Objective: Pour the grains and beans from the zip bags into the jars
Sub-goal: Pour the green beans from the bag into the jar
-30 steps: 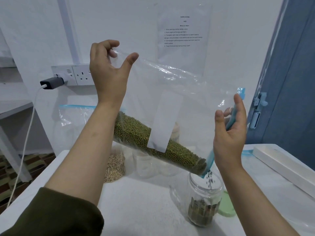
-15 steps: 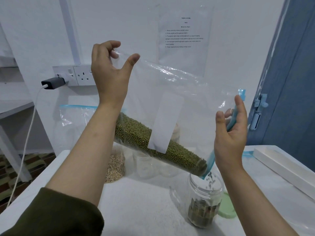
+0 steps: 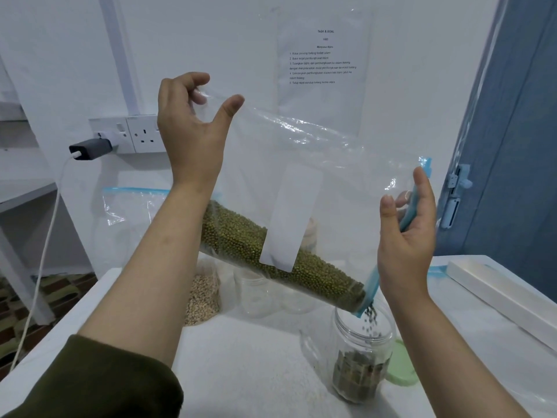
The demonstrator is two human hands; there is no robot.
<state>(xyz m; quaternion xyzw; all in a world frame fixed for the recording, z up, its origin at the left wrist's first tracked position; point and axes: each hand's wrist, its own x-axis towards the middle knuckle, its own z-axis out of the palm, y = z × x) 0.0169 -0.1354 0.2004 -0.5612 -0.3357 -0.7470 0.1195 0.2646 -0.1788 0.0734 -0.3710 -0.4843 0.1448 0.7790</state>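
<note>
A large clear zip bag (image 3: 340,164) with a blue zip strip hangs tilted above the table. Green mung beans (image 3: 238,236) lie along its lower edge and stream from its low corner into a clear jar (image 3: 363,351). My left hand (image 3: 193,125) pinches the bag's upper back corner with its fingers. My right hand (image 3: 407,233) grips the blue zip edge near the mouth, right above the jar. The jar holds a shallow layer of beans. A white label covers the bag's middle.
Behind the bag stand a jar of pale grains (image 3: 202,300), two empty clear jars (image 3: 256,294) and another zip bag (image 3: 129,206). A green lid (image 3: 402,369) lies right of the filling jar. A white box (image 3: 500,294) sits at the table's right edge. A charger cable (image 3: 45,251) hangs left.
Beans keep running from the bag's corner into the jar, and the layer in the jar has risen slightly. Both hands hold nearly the same pose.
</note>
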